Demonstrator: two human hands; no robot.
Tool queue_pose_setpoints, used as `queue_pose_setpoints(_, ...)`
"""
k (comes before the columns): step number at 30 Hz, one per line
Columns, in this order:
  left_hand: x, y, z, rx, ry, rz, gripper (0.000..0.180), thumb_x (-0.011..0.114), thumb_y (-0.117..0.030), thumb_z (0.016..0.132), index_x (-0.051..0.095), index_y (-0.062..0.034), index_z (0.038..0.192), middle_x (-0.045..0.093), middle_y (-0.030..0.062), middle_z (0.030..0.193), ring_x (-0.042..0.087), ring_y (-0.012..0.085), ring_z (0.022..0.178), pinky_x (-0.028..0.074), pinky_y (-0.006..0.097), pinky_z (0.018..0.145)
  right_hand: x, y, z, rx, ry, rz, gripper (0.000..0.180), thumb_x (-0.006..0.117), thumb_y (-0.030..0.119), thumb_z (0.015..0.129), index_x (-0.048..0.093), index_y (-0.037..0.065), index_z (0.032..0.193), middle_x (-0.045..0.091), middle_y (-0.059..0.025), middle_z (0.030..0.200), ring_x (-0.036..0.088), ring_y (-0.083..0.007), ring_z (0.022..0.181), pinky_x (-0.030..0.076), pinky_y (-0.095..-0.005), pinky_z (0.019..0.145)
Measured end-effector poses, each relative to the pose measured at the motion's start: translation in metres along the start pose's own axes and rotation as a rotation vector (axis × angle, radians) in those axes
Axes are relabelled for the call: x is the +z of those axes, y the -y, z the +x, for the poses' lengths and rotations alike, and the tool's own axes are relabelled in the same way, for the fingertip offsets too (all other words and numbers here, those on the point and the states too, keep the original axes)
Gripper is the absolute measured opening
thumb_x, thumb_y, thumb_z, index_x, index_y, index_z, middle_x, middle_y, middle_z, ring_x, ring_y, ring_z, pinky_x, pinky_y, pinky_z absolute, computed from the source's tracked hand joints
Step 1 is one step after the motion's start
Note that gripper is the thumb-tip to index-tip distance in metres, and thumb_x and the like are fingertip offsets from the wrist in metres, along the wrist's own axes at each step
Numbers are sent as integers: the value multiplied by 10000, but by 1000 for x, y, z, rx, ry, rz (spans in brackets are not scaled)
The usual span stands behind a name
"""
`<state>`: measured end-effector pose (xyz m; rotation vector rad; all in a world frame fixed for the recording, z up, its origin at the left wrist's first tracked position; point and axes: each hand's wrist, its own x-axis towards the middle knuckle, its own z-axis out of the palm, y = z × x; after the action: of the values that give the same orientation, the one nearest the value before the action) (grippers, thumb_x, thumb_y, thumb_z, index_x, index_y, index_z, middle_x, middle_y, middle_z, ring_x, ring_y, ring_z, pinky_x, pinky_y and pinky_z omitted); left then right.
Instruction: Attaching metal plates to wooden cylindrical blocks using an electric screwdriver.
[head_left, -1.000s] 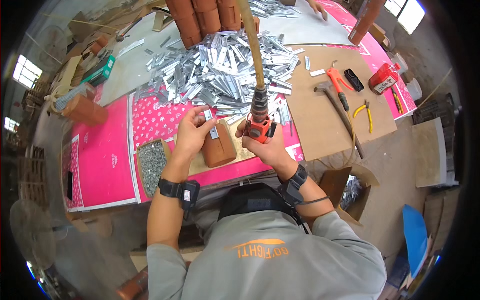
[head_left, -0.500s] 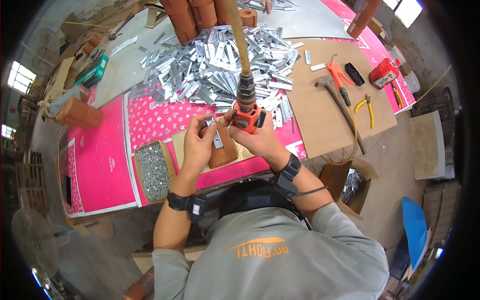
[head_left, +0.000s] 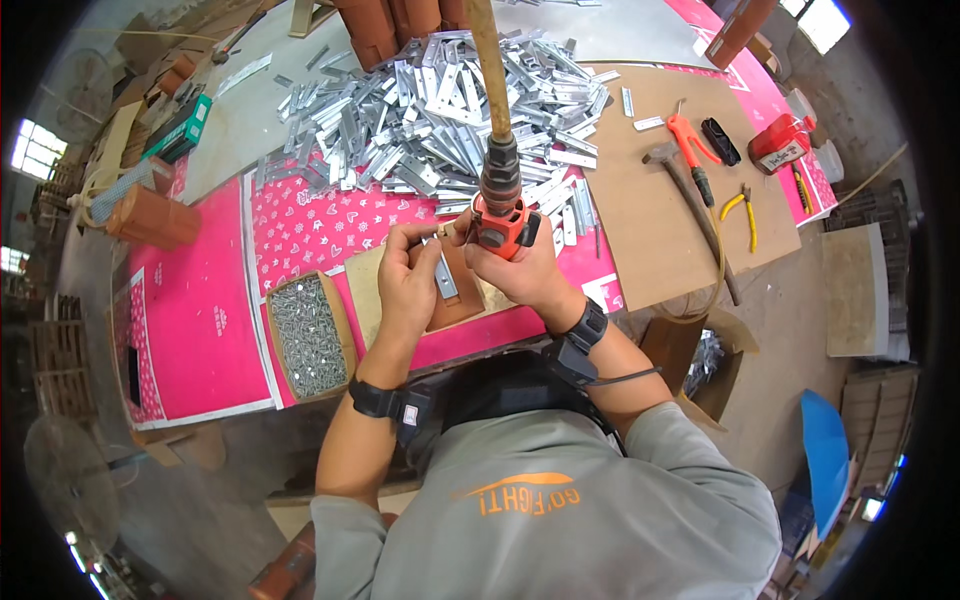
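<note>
Head view: the left hand [head_left: 408, 280] pinches a flat metal bracket [head_left: 444, 280] between thumb and fingers, holding it down on a brown wooden block [head_left: 462, 300]. The block lies on a sheet of cardboard [head_left: 365, 295] over the pink table [head_left: 190, 320], at its near edge. The right hand [head_left: 525, 275] is wrapped tight around an orange driver [head_left: 500, 222], just right of the bracket and touching the left hand's fingertips. The driver hangs from a tan hose [head_left: 485, 70] that runs up out of the top of the picture. Whether its tip touches the bracket cannot be told; the hands hide it.

Left of the block stands an open box of screws [head_left: 305, 338]. Beyond the hands lies a big heap of brackets [head_left: 440, 120]. To the right, on a brown board [head_left: 650, 200], lie a hammer [head_left: 690, 205], an orange-handled tool [head_left: 690, 145] and yellow pliers [head_left: 745, 210]. Both wrists wear black bands.
</note>
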<state>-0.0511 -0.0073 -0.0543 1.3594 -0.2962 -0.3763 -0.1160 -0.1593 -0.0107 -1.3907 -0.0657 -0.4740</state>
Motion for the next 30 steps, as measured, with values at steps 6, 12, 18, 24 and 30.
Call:
queue_pose_setpoints(6,-4,5,1,18,-11,-4,100,536,-4,950,577,-21,1040,658,73,1005,606,104,916,477,245,812,-1,-2,-1,-19,8,2,257,688,41,780,640,4,1030,678,-34,884,603,-82,798,507,-261,741)
queue_pose_setpoints(12,-3,5,-1,15,-40,75,54,533,-18,948,582,-20,969,669,76,973,592,88,870,465,234,760,-3,-5,-2,-32,22,-27,254,688,58,778,640,9,1023,675,-33,866,594,-85,772,507,-264,727)
queue_pose_setpoints(18,-3,7,0,39,-50,83,50,538,-21,949,583,-9,964,672,71,948,589,83,845,460,226,751,-1,-3,-1,11,22,-25,260,692,62,772,643,9,1021,675,-35,860,593,-85,769,507,-267,728)
queue_pose_setpoints(24,0,4,1,83,-82,133,60,562,-42,924,608,-7,939,572,-8,798,491,44,724,409,222,626,-4,-2,0,-11,48,-47,288,681,50,764,642,6,1046,679,-38,879,601,-88,790,507,-264,748)
queue_pose_setpoints(30,-4,7,1,113,-92,164,105,547,-53,929,630,6,954,616,25,829,531,71,754,443,242,661,-3,-4,0,-10,50,-69,296,675,44,761,638,2,1052,681,-43,882,604,-89,793,508,-265,751)
